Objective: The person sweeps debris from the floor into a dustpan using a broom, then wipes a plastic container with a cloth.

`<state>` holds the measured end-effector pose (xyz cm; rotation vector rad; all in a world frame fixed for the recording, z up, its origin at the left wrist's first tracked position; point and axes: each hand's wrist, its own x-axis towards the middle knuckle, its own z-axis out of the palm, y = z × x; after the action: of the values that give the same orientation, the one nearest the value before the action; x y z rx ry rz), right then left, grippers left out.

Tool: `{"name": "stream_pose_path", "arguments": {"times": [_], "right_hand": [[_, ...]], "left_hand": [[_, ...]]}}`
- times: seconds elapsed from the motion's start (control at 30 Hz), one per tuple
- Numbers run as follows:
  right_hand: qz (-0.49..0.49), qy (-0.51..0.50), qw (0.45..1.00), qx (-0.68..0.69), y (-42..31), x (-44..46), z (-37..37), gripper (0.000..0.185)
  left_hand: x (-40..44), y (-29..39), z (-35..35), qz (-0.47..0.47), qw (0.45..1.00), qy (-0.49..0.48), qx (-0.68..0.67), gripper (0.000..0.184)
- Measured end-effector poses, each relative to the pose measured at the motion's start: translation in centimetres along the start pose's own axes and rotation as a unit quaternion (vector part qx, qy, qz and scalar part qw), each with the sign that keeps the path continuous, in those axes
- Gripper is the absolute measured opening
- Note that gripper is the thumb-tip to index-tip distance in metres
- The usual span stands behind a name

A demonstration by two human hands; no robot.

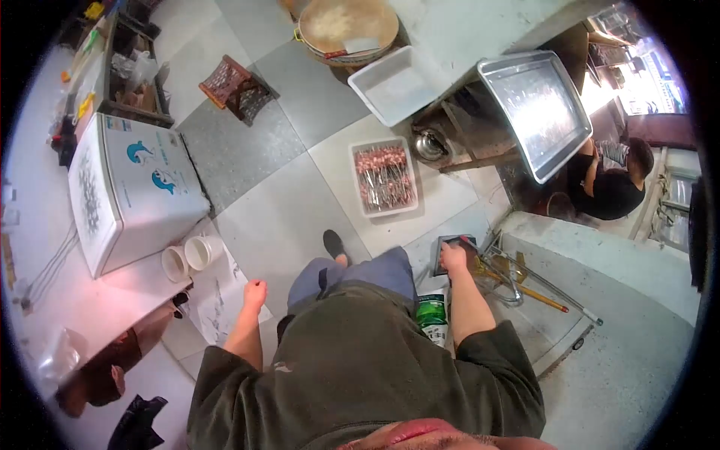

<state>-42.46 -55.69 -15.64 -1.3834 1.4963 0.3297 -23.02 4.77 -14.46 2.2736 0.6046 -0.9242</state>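
My left hand (256, 293) hangs beside my left thigh, its fingers curled in, with nothing visible in it. On the other side, my right hand (453, 257) is at a dark, square-rimmed tray (440, 264) near the metal-framed stand; its fingers look closed, but what they grip is too small to make out. A green and white packet (432, 313) lies below that hand, against my right side. Ahead on the floor sits a white tray (414, 196) full of skewered meat (384, 178).
A white freezer (142, 187) and two white buckets (201, 253) stand at left. Ahead are a woven stool (236, 86), a round wooden board (347, 22), a white bin (394, 86) and a kettle (431, 144). A metal tray (536, 112) and a seated person (615, 184) are at right.
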Motion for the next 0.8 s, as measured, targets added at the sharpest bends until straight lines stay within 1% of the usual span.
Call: {"name": "stream_pose_path", "arguments": {"times": [0.03, 0.1, 0.17, 0.27, 0.33, 0.37, 0.4, 0.43, 0.47, 0.5, 0.53, 0.57, 0.6, 0.63, 0.67, 0.7, 0.73, 0.77, 0.8], "right_hand": [[-0.113, -0.016, 0.985, -0.130, -0.5, 2.8, 2.1, 0.027], [-0.176, 0.026, 0.977, -0.116, -5.8, 3.0, 7.2, 0.033], [-0.231, 0.041, 0.964, -0.122, -10.8, 3.8, 10.6, 0.038], [-0.234, 0.038, 0.960, -0.146, -18.5, 5.6, 14.1, 0.041], [-0.176, 0.014, 0.975, -0.138, -22.5, 8.3, 16.0, 0.041], [-0.155, -0.002, 0.979, -0.132, -25.1, 10.7, 17.3, 0.041], [-0.099, -0.013, 0.993, -0.071, -27.5, 13.0, 18.5, 0.048], [-0.069, -0.001, 0.998, -0.014, -28.9, 15.3, 20.1, 0.052], [-0.040, 0.014, 0.998, 0.043, -30.4, 17.7, 21.8, 0.057], [-0.071, 0.025, 0.996, 0.049, -31.4, 20.9, 23.1, 0.060], [-0.101, 0.036, 0.993, 0.055, -32.5, 24.1, 24.4, 0.063], [-0.096, 0.037, 0.993, 0.050, -30.4, 29.8, 25.8, 0.061], [-0.092, 0.038, 0.994, 0.046, -28.2, 35.5, 27.3, 0.059], [-0.077, 0.055, 0.995, -0.018, -27.4, 40.2, 28.3, 0.054], [-0.019, 0.077, 0.988, 0.135, -28.4, 41.3, 29.0, 0.047], [0.037, 0.094, 0.953, 0.286, -29.9, 42.7, 29.8, 0.044], [0.007, 0.118, 0.954, 0.276, -28.6, 46.1, 30.2, 0.047], [0.002, 0.106, 0.962, 0.253, -30.7, 44.9, 29.7, 0.048], [0.029, 0.087, 0.946, 0.310, -30.4, 45.6, 30.0, 0.050]], "left_hand": [[-0.6, 2.2, -1.4, -0.014, 0.999, -0.013, -0.031, 0.028], [0.7, 5.3, -3.7, 0.006, 1.000, 0.009, 0.023, 0.026], [2.9, 8.3, -6.0, 0.026, 0.998, 0.014, 0.057, 0.025], [5.4, 13.0, -10.0, 0.062, 0.994, 0.004, 0.092, 0.025], [6.3, 16.7, -12.6, 0.102, 0.985, 0.022, 0.135, 0.026], [7.4, 17.3, -14.0, 0.106, 0.981, 0.020, 0.160, 0.027], [8.5, 17.5, -15.5, 0.111, 0.977, 0.021, 0.183, 0.028], [9.2, 18.1, -17.1, 0.103, 0.982, 0.013, 0.156, 0.026], [9.8, 18.8, -18.4, 0.122, 0.972, 0.039, 0.198, 0.023], [10.3, 19.5, -19.7, 0.110, 0.966, 0.039, 0.233, 0.022], [11.0, 19.8, -20.9, 0.084, 0.964, 0.015, 0.253, 0.023], [12.5, 17.0, -22.1, 0.054, 0.959, -0.005, 0.278, 0.025], [10.8, 24.5, -21.4, -0.005, 0.970, -0.058, 0.237, 0.026], [12.0, 22.9, -22.3, -0.017, 0.951, -0.063, 0.303, 0.025], [13.6, 18.1, -23.8, -0.050, 0.964, -0.080, 0.247, 0.026], [13.9, 21.7, -23.1, -0.084, 0.962, -0.061, 0.253, 0.027], [14.1, 27.1, -22.7, -0.115, 0.957, -0.044, 0.262, 0.028], [15.2, 28.9, -22.6, -0.137, 0.956, -0.045, 0.255, 0.028], [16.4, 30.5, -22.6, -0.154, 0.955, -0.045, 0.249, 0.029]]}}
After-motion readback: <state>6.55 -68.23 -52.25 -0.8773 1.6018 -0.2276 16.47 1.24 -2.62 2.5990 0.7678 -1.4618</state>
